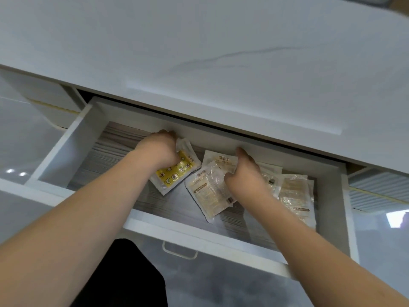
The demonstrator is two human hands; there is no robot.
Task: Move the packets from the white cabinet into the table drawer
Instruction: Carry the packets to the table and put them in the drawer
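A: The table drawer [77, 138] stands open, both hands inside it. Where are the packets?

B: The pale packets [208, 191] lie loose under and beside the right hand [245, 173], whose fingers curl down onto the top one. The yellow packet [174, 173] sits under the left hand [159, 149], fingers bent over its far edge; whether they pinch it, I cannot tell.

A: Handling?

B: Light, floppy, probably slick film; pinch a sealed edge
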